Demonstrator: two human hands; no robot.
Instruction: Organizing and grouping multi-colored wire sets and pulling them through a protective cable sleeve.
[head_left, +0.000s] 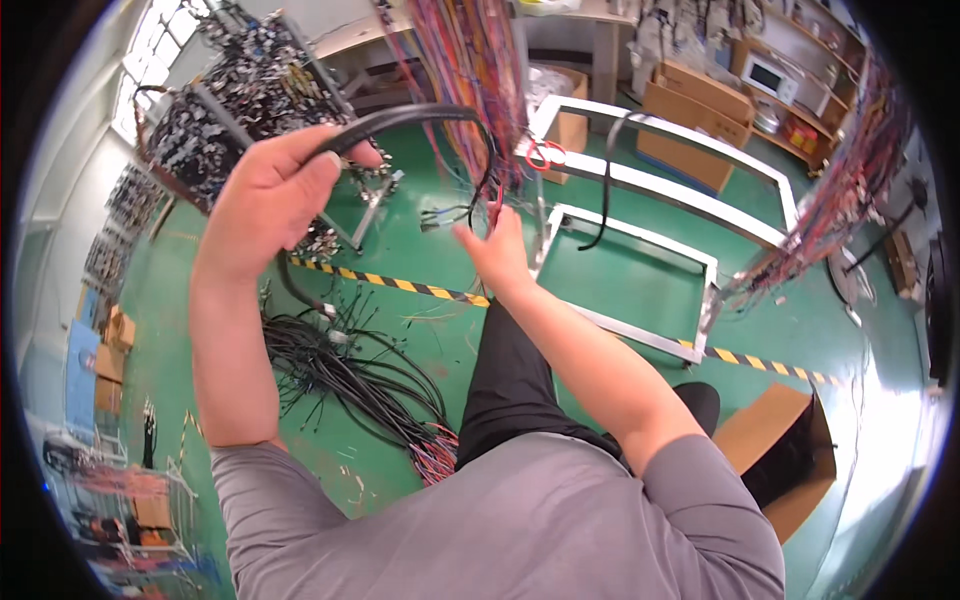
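Observation:
My left hand [265, 195] is raised at the left, its thumb and fingers closed round a thick black cable [415, 115]. From there the cable arches to the right and bends down to my right hand [497, 245]. That hand's fingers are closed round the cable's thin red and black wires [497, 197], partly hidden by the hand. Loose wire ends with small connectors [440, 217] stick out to its left. Just beyond hangs a thick bundle of coloured wires [470, 70]. The rest of the black cable drops behind my left wrist towards the floor.
Many black cables [350, 360] lie heaped on the green floor. An aluminium frame [640, 185] stands ahead right, a black cable [608, 190] draped over it. A rack crowded with connectors [215, 120] stands left. An open cardboard box [770, 430] sits at right, and striped tape [400, 285] crosses the floor.

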